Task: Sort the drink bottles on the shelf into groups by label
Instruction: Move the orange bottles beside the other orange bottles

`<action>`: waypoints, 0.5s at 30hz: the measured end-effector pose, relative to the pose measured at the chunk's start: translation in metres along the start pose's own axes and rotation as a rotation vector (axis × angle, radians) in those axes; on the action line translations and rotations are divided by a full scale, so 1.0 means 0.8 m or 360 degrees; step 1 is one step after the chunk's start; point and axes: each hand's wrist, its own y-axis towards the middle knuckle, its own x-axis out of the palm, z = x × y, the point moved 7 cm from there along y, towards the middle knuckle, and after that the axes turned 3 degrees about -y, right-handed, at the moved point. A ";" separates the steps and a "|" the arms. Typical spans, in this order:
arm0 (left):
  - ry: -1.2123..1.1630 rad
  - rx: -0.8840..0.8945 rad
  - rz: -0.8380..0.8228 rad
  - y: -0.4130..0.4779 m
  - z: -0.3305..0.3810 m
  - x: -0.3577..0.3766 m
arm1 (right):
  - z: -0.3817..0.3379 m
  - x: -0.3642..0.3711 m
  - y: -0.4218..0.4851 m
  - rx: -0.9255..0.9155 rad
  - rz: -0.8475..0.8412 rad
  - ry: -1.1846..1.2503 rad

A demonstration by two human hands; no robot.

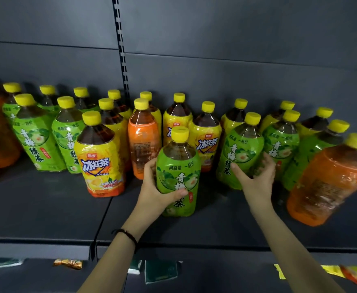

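left hand (156, 193) wrapped in a closed grip, right hand (258, 178) reaching forward, fingers spread.

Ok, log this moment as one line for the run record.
left hand: gripping green-label yellow-capped plastic bottle at shelf front | right hand: open, touching neighbouring green-label bottle | labels: mixed
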 end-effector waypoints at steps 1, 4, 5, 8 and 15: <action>0.0031 0.0018 0.0018 0.000 0.002 0.000 | 0.004 0.009 0.006 0.0052 -0.0081 0.0041; 0.0115 0.0048 0.0057 -0.003 0.006 -0.003 | 0.006 0.023 0.012 0.0096 -0.0159 0.0207; 0.0131 0.0050 0.0078 -0.006 0.006 -0.006 | 0.004 0.022 0.012 0.0088 -0.0138 0.0196; 0.0160 0.0058 0.0145 -0.017 0.009 -0.014 | -0.001 0.016 0.002 0.0052 -0.0156 0.0164; 0.0177 0.0095 0.0142 -0.044 0.019 -0.039 | -0.029 0.038 -0.077 -0.0067 -0.0576 0.0433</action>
